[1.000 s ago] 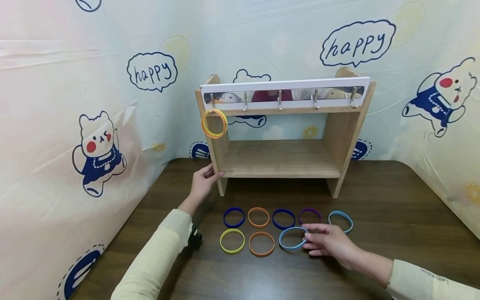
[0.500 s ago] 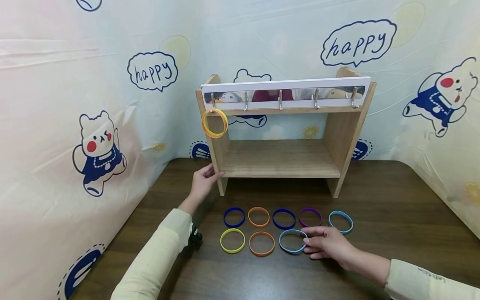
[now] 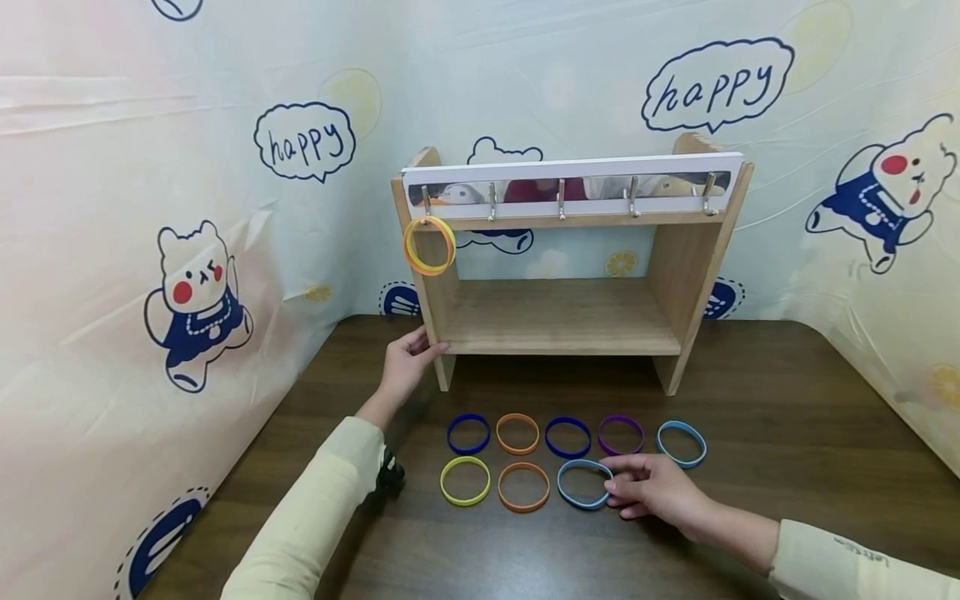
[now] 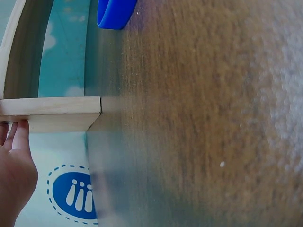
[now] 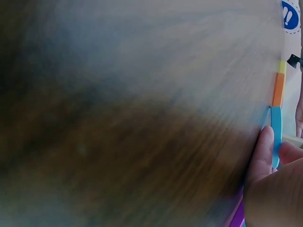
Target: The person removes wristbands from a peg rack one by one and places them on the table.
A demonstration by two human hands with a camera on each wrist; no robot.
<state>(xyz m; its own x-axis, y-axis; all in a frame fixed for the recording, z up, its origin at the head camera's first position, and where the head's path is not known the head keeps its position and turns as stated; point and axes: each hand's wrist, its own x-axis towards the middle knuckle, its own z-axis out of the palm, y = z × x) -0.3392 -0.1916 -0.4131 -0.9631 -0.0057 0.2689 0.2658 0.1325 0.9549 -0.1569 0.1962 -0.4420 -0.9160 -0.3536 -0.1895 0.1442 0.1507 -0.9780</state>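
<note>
At the lower left of the wooden shelf rack (image 3: 555, 312), my left hand (image 3: 406, 364) grips the side panel (image 4: 52, 108), thumb on the front edge and fingers on the outer face. My right hand (image 3: 660, 490) pinches the right edge of a light blue silicone wristband (image 3: 584, 484) lying on the table; in the right wrist view the light blue band (image 5: 277, 135) is between thumb and fingers. Beside it lie an orange wristband (image 3: 523, 511) and a yellow one. Behind my right hand are a purple wristband (image 3: 621, 417) and another light blue wristband (image 3: 681, 423).
Two dark blue wristbands and an orange wristband (image 3: 517, 416) share the back row. A yellow and an orange wristband (image 3: 429, 272) hang from the leftmost of several metal hooks (image 3: 561, 200) on the rack's white rail. A printed cloth (image 3: 225, 150) surrounds the table (image 3: 787, 417).
The right hand has lowered slightly, bringing the light blue wristband from a slight tilt down flat onto the table. My left hand keeps its hold on the rack.
</note>
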